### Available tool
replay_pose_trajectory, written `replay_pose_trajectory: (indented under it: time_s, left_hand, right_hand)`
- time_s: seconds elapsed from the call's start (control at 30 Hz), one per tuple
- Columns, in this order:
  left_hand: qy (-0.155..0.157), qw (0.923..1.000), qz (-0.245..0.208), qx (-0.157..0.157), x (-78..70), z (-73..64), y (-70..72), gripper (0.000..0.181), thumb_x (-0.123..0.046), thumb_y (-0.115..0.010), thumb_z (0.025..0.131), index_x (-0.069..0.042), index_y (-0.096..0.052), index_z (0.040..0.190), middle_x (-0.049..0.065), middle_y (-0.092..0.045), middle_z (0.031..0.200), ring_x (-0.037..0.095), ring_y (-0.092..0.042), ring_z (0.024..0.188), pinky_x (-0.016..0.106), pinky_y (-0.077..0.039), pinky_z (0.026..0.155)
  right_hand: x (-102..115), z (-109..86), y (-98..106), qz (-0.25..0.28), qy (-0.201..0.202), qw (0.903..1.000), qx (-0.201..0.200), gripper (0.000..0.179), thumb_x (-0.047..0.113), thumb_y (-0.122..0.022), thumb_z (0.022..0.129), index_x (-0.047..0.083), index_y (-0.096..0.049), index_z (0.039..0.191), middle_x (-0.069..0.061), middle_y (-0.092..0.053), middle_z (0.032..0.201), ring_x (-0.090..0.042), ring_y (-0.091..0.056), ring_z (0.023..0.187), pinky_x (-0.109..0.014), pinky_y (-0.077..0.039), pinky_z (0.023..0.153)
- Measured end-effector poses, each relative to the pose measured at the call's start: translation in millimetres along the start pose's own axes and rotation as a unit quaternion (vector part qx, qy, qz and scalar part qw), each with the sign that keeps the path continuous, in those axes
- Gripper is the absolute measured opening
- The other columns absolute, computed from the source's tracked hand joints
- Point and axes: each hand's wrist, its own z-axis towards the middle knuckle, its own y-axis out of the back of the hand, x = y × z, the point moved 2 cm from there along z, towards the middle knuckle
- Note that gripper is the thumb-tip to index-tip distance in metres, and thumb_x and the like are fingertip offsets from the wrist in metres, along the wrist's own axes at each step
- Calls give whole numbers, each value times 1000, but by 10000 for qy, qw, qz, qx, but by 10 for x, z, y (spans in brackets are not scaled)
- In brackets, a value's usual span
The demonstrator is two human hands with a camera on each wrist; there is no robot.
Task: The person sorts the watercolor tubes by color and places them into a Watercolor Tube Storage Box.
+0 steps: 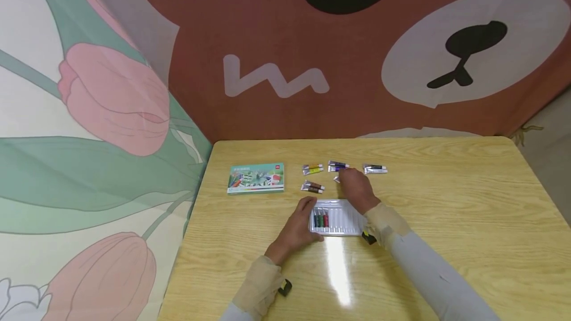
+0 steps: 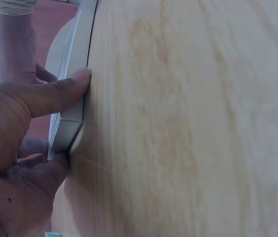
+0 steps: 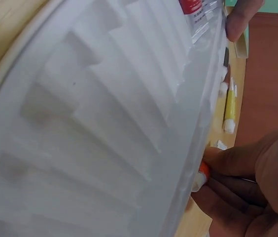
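Note:
My left hand [image 1: 298, 224] grips the left end of a clear plastic tray [image 1: 345, 218], with the thumb along its near edge and the fingers at the far corner. At the tray's left sit several paint tubes [image 1: 318, 219] in green and red; its other slots are bare. Just beyond the tray's far edge, my right hand [image 1: 358, 188] pinches an orange-red paint tube [image 3: 204, 170] by its white-capped end. Most of that tube is hidden behind the fingers. In the left wrist view, the thumb [image 2: 62, 94] presses the tray's side wall.
Yellow tubes [image 1: 313, 169], brown tubes [image 1: 313, 187], blue-purple tubes [image 1: 337, 166] and a black and white pair [image 1: 375, 169] lie in small groups beyond the tray. A green illustrated paint box [image 1: 256, 179] lies at the left. Printed fabric hangs behind the wooden table [image 1: 446, 222].

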Motion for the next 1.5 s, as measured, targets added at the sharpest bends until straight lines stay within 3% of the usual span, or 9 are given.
replay_pose_trajectory:
  time_s: [0.3,0.5,0.87,1.07,1.17,1.4,1.5]
  left_hand:
    - [-47,10000,38,-13,1,-5,-19,111,-16,-92,73,-7,-26,162,6,-28,165,25,-50,139,37,-44,115]
    - [-94,9996,246,54,-14,-1,-15,111,-18,-92,75,-6,-25,162,6,-26,166,23,-53,135,36,-47,112]
    - [-140,9994,309,61,-21,-6,-9,111,-18,-92,74,-4,-26,162,7,-28,165,23,-56,130,33,-49,109]
    - [-243,9990,374,2,-13,-9,-11,110,-18,-91,75,-3,-26,162,7,-29,164,24,-58,128,32,-51,107]
    - [-255,9990,368,-1,-12,-7,-12,109,-17,-91,75,-2,-26,162,7,-29,164,24,-58,128,32,-51,106]
    - [-263,9990,356,-30,-15,-12,-2,109,-17,-90,75,-3,-25,162,9,-29,165,28,-60,127,34,-52,106]
    - [-245,9990,369,-28,-17,-14,-1,109,-17,-90,76,-4,-26,162,8,-29,165,27,-60,127,33,-52,105]
  right_hand:
    - [176,-102,123,904,169,9957,-94,9,5,-70,94,1,-73,86,-13,-75,82,-26,-70,74,-41,-58,64]
    - [274,-259,162,1298,-63,9915,83,9,9,-72,93,4,-71,86,-7,-72,81,-18,-63,70,-36,-54,63]
    - [367,-603,242,1728,-575,9824,429,13,11,-74,92,2,-76,101,-10,-76,92,-22,-70,80,-38,-58,68]
    - [420,-766,151,1784,-657,9810,391,4,9,-75,89,6,-74,90,-4,-71,79,-17,-63,70,-33,-51,61]
    - [440,-819,67,1715,-745,9816,377,10,10,-75,88,8,-69,81,-2,-67,72,-16,-60,65,-31,-48,57]
    - [493,-862,-70,1604,-870,9829,262,14,6,-70,82,8,-61,71,-5,-61,67,-23,-59,63,-37,-48,55]
    - [524,-855,-122,1531,-815,9845,254,18,7,-70,85,8,-62,69,-6,-60,67,-24,-59,63,-39,-49,56]
